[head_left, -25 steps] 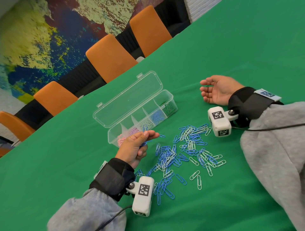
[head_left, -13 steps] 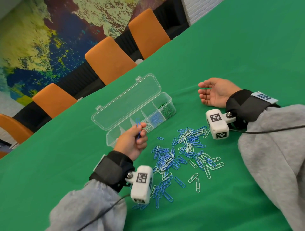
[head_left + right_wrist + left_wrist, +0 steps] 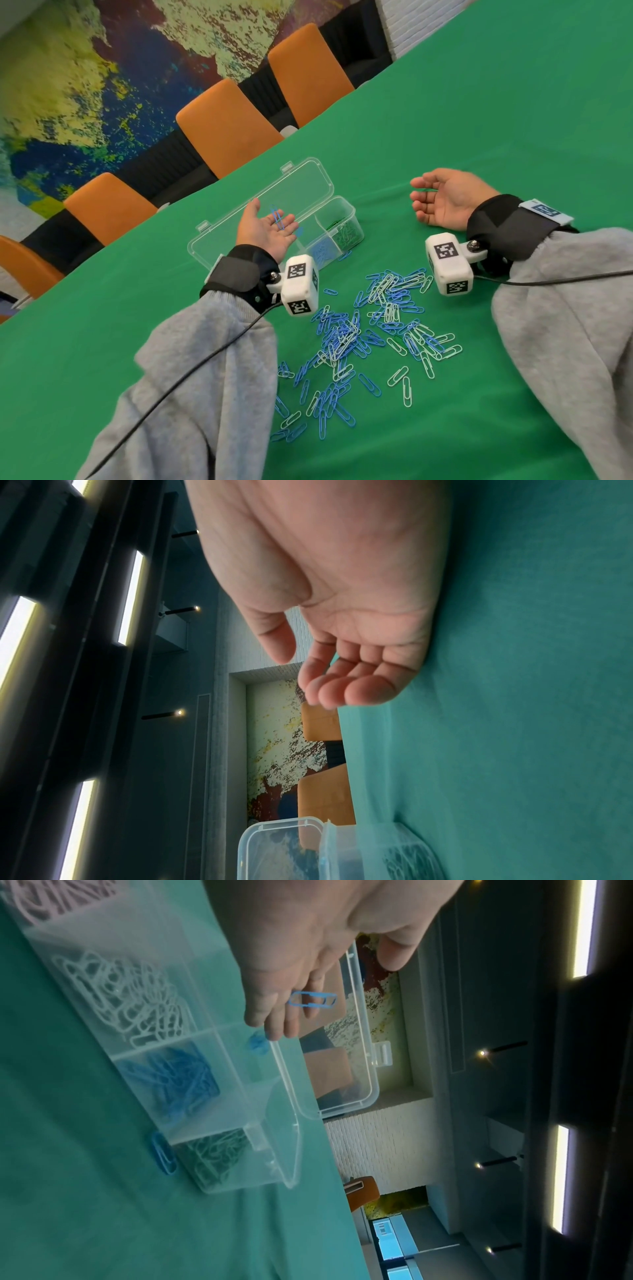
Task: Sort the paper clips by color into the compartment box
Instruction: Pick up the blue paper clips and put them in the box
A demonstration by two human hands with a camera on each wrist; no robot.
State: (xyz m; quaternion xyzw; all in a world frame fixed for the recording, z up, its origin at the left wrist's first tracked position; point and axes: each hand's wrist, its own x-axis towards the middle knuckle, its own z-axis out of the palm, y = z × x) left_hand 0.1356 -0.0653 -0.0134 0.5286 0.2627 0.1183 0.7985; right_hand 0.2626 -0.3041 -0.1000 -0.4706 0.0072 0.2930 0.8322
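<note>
Left hand (image 3: 265, 230) spread palm-up over the box (image 3: 346, 214), blue clip (image 3: 277, 217) loose on fingers (image 3: 274, 1015), likely for tipping in. Right hand (image 3: 445, 200) resting slack, empty.

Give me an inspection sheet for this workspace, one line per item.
Surface: green table.
Job's things: open compartment box; loose paper clips in front of it.
Clutter: nothing seen.
Grippers: left hand open, palm up above the box, blue clip on its fingers; right hand resting palm up, holding nothing.
Cables: black cable over left sleeve; another at right wrist.
Surroundings: orange chairs, painted wall.
</note>
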